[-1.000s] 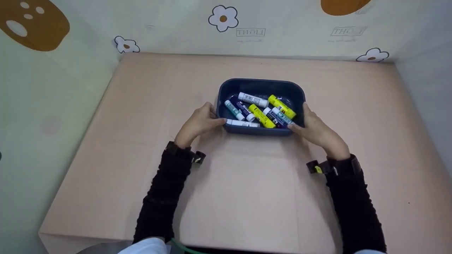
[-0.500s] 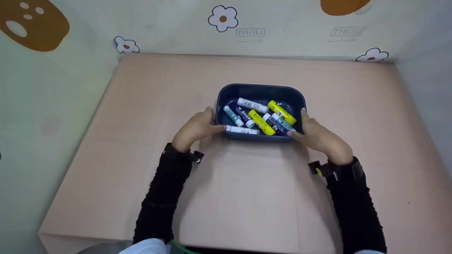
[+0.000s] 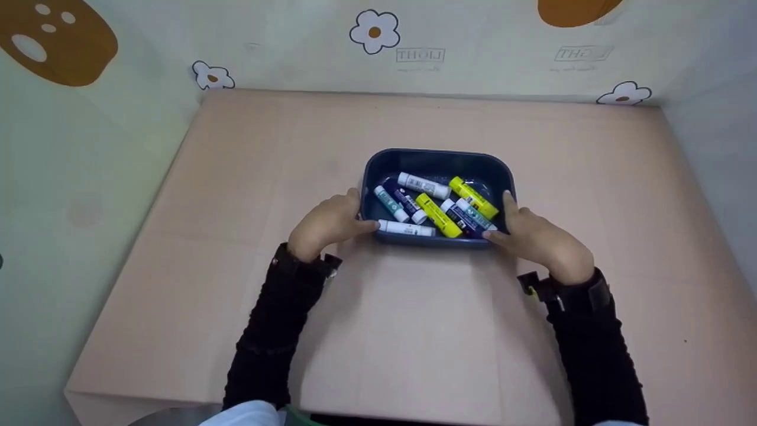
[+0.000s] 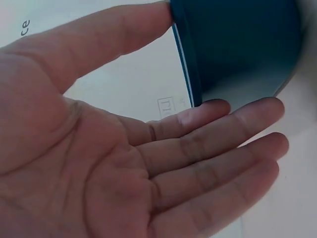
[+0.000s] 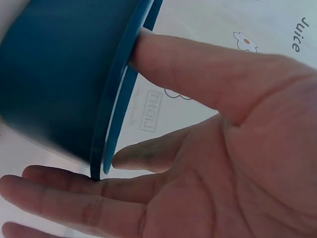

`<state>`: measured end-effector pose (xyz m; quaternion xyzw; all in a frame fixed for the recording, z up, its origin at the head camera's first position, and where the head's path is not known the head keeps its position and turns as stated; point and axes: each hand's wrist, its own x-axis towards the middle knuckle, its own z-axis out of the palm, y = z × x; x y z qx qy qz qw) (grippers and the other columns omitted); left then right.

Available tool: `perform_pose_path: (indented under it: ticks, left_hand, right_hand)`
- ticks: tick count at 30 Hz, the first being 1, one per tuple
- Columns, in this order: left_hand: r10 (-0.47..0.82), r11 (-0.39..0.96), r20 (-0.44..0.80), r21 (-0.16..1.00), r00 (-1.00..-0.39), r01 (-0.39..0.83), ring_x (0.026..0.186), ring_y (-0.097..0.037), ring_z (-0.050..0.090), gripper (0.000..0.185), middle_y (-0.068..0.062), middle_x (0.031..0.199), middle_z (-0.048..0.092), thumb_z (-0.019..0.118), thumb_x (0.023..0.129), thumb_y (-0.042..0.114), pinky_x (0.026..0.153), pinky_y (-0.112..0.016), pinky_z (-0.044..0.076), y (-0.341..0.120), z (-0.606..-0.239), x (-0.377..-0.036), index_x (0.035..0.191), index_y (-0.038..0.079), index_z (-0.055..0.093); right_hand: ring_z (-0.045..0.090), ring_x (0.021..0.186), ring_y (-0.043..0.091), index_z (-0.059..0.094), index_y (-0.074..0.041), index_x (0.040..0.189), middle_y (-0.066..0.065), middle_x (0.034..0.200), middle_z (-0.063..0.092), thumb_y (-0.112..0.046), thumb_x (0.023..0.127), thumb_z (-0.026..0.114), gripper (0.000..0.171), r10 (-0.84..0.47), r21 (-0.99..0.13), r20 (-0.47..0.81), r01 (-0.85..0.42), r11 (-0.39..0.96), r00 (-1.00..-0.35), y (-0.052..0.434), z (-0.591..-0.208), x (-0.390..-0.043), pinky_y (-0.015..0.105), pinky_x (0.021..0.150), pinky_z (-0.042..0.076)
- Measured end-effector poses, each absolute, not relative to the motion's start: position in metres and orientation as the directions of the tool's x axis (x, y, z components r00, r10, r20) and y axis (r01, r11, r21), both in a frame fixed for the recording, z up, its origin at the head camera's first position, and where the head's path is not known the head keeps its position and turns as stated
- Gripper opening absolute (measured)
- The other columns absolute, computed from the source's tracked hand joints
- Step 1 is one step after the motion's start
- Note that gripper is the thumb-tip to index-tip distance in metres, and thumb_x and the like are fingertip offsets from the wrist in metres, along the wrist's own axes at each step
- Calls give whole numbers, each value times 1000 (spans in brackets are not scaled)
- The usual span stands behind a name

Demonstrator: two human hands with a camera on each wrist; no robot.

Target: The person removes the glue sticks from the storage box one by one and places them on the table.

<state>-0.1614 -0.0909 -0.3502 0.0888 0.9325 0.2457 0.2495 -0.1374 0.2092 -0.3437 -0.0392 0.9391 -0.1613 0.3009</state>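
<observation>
A dark blue rectangular plastic bin (image 3: 437, 242) holds several glue sticks: yellow ones (image 3: 438, 215), white ones (image 3: 406, 228), and others in dark blue or teal with white caps. In the head view my left hand (image 3: 329, 223) holds the bin's near left corner, thumb on the front rim and fingers along the side. At the opposite near corner, my right hand (image 3: 535, 241) grips likewise, thumb at the front and index finger on the right rim. Both wrist views show the thumbs (image 4: 124, 29) against the rim and nearly straight fingers (image 5: 74, 203) beside the bin's wall.
The bin is over a table (image 3: 426, 331) covered in pale peach sheeting. Pale walls (image 3: 491, 35) with flower and brown spot prints enclose it at the back and sides. Part of a green band (image 3: 298, 417) shows at the table's front edge.
The bin with its glue sticks has shifted toward the person, and both hands have moved along with it, keeping their hold on its corners. The glue sticks keep their arrangement.
</observation>
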Motion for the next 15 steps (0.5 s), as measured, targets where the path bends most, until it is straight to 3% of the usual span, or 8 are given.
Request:
perform_pose_path:
  ticks: [8, 15]
  left_hand:
    - [289, 879, -441, 475, -850, 52, 117, -30, 52, 76, -25, 133, 48, 60, 88, 36, 97, -45, 42, -91, -346, -162, 141, -7, 27]
    - [302, 887, -445, 455, -843, 77, 109, -28, 55, 79, -25, 127, 53, 60, 87, 37, 94, -44, 44, -92, -343, -164, 141, -8, 25]
  right_hand:
    - [28, 131, 48, -13, 6, 144, 40, 142, 22, -42, 96, 44, 88, -149, -286, -567, 24, 958, -810, 205, -338, -138, 59, 104, 26]
    - [28, 131, 48, -13, 5, 144, 39, 142, 22, -43, 95, 45, 90, -138, -279, -579, 36, 960, -803, 205, -335, -139, 59, 104, 27]
